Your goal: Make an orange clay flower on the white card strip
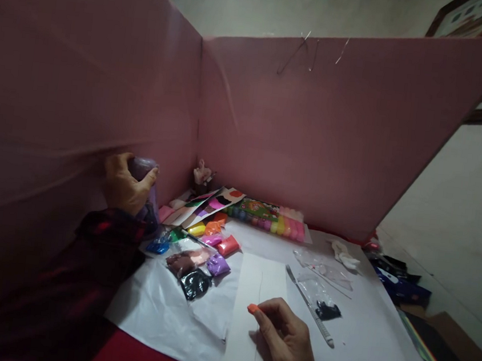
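Observation:
At the left, beside the pink panel, my left hand is wrapped round the top of a purplish, see-through container; its exact kind is unclear. My right hand pinches a small lump of orange clay between thumb and fingertip. Beneath that hand lies a white paper strip with a thin curved line drawn on it. A metal fork rests just right of the strip. Between my hands are several small clay packets, among them a black packet, a purple packet and a red packet.
Pink panels wall the table at the back and left. Before them lie a colourful clay set and printed sheets. To the right are a crumpled tissue and a plastic bag with black clay.

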Available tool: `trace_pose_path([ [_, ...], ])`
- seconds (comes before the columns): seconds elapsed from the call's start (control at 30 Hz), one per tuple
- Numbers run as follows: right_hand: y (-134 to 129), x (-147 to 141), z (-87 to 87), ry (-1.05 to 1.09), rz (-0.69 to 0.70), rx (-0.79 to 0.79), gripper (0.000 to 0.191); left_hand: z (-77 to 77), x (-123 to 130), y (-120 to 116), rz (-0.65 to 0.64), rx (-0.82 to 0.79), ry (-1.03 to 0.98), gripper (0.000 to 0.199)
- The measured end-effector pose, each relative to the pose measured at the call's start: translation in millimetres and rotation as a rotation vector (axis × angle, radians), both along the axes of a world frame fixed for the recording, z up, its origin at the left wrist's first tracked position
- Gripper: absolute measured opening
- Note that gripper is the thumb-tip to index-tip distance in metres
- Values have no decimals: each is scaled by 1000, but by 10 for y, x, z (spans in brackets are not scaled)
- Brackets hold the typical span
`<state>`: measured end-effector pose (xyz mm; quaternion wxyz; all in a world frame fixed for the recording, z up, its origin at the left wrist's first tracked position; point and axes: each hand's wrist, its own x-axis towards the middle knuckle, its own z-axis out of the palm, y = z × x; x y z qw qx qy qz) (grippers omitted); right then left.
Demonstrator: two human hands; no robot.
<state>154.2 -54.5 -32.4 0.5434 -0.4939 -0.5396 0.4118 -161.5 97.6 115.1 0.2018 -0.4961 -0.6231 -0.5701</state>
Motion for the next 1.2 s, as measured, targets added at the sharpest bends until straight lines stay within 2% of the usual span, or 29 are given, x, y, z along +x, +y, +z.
trace_pose_path([
  [0.2,2,14,-20,8,17,-21,34,-100,-68,-7,145,-103,132,53],
  [0.37,11,24,-41,-24,4,-3,34,-150,-52,-43,233,-181,141,58],
  [0.57,19,29,-43,-25,21,29,32,17,16,-220,230,-323,255,57],
  [0.67,5,13,-40,23,41,-6,32,56,216,-339,195,-194,271,67],
  [0.73,-9,3,-30,65,52,-36,31,-26,473,-433,43,-138,303,61],
  [0.77,-15,1,-22,82,59,-51,31,-104,635,-489,-99,-150,296,49],
  [0.8,-20,3,-13,88,64,-62,30,-204,810,-551,-306,-210,282,36],
  [0.83,-21,8,-4,78,62,-60,29,-320,992,-617,-548,-313,245,28],
  [0.9,-13,31,10,11,39,2,25,-565,1339,-750,-976,-626,126,31],
  [0.93,-2,48,12,-33,21,60,22,-677,1489,-809,-1098,-770,56,37],
  [1.03,46,106,-5,-123,-10,236,13,-910,1805,-913,-1285,-1043,-233,47],
  [1.2,129,181,-59,-195,-94,230,9,-1069,1970,-853,-1399,-1071,-544,39],
])
